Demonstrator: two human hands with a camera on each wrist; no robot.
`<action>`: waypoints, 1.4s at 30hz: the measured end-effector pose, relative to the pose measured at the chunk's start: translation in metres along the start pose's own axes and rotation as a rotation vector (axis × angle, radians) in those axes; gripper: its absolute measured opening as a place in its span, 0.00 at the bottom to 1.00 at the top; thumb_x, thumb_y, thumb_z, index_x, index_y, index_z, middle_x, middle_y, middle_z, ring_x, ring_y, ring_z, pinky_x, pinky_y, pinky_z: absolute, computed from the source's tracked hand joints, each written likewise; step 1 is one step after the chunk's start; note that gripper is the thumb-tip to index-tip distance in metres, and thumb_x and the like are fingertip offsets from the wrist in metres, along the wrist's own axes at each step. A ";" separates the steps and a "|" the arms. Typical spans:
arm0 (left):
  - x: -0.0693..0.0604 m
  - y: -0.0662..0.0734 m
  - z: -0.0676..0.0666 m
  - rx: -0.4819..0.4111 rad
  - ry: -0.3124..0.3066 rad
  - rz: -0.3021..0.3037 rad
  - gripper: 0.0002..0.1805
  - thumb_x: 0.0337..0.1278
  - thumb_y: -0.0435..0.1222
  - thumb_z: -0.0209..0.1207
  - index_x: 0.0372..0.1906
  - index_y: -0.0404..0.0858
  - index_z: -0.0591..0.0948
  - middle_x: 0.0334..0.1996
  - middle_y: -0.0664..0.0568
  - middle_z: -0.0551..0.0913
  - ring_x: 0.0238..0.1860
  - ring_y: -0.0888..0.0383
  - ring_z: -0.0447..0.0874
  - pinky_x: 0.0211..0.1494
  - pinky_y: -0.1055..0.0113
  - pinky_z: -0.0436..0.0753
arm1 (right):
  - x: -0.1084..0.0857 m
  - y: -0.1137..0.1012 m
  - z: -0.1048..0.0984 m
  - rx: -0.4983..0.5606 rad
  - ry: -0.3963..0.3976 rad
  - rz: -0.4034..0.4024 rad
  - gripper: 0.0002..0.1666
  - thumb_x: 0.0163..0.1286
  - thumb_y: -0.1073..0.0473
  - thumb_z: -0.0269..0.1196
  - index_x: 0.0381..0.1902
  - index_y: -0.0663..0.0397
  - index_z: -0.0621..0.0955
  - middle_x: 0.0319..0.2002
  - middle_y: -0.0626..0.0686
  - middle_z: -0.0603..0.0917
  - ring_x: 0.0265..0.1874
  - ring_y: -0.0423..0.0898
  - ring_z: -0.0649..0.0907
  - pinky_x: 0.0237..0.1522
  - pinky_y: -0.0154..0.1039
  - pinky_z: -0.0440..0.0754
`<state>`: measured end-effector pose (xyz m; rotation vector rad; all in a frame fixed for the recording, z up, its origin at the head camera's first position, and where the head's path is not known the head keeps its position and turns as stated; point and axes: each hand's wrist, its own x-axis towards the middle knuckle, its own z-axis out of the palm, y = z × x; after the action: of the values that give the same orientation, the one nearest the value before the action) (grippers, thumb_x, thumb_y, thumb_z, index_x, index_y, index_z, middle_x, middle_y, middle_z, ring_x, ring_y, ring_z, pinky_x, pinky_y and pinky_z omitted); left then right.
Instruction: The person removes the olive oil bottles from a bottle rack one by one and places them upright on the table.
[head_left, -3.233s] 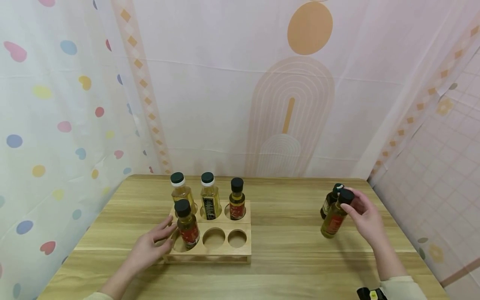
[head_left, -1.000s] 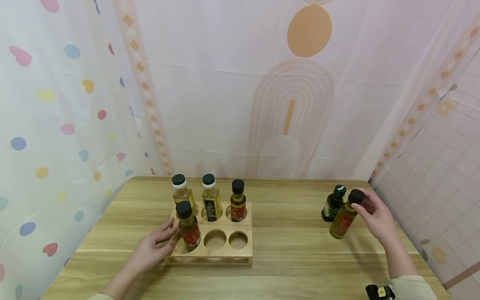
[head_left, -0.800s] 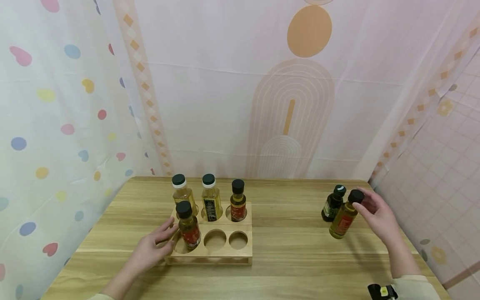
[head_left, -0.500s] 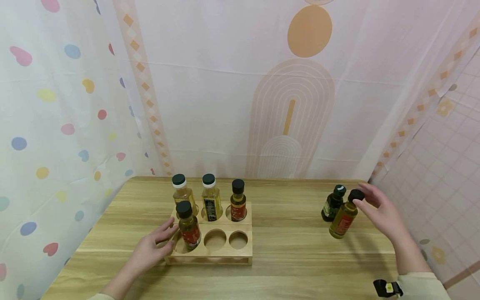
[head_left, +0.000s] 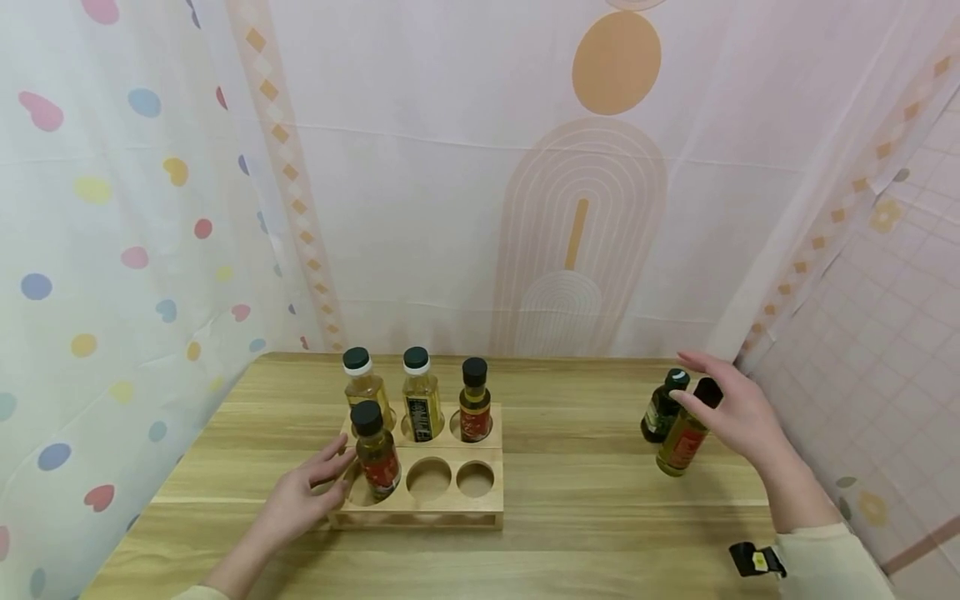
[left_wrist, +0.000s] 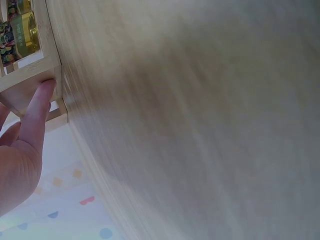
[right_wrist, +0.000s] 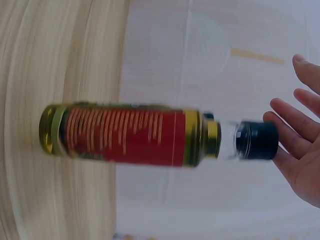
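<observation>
My left hand rests at the left end of a wooden bottle rack; in the left wrist view a straight finger presses its end panel. My right hand hovers with spread fingers over two bottles at the right of the table. The nearer is an oil bottle with a red label and black cap, standing upright. Just behind it stands a smaller dark green bottle, partly covered. In the right wrist view, the fingers lie beside the red-labelled bottle's cap, not curled round it.
A red-labelled bottle leans slightly in the rack's front left hole. Behind it, two clear oil bottles with green caps and another red-labelled bottle fill the back row. A patterned curtain closes off the table's far side.
My right hand first shifted the red-labelled bottle slightly rightward and set it down. Its fingers have since let go of the cap and moved left, above the bottles. The left hand stays put.
</observation>
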<state>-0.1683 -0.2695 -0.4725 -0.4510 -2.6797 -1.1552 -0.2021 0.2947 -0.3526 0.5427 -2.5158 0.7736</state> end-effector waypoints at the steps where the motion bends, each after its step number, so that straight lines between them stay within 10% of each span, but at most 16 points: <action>1: 0.000 0.000 0.000 -0.001 -0.002 -0.002 0.23 0.58 0.31 0.66 0.59 0.29 0.80 0.68 0.38 0.69 0.64 0.34 0.70 0.51 0.68 0.80 | 0.001 -0.002 0.003 0.006 0.002 -0.017 0.33 0.63 0.64 0.71 0.64 0.65 0.74 0.55 0.67 0.80 0.57 0.66 0.75 0.55 0.65 0.70; 42: 0.000 -0.004 0.002 0.002 -0.013 -0.019 0.24 0.59 0.32 0.65 0.60 0.30 0.79 0.69 0.40 0.69 0.65 0.35 0.69 0.56 0.63 0.77 | 0.021 -0.099 0.144 0.339 -0.198 -0.231 0.36 0.60 0.63 0.73 0.66 0.58 0.74 0.56 0.55 0.83 0.56 0.53 0.80 0.62 0.54 0.74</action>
<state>-0.1702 -0.2706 -0.4763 -0.4343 -2.7016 -1.1587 -0.2151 0.1279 -0.4063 1.0504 -2.4453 1.1088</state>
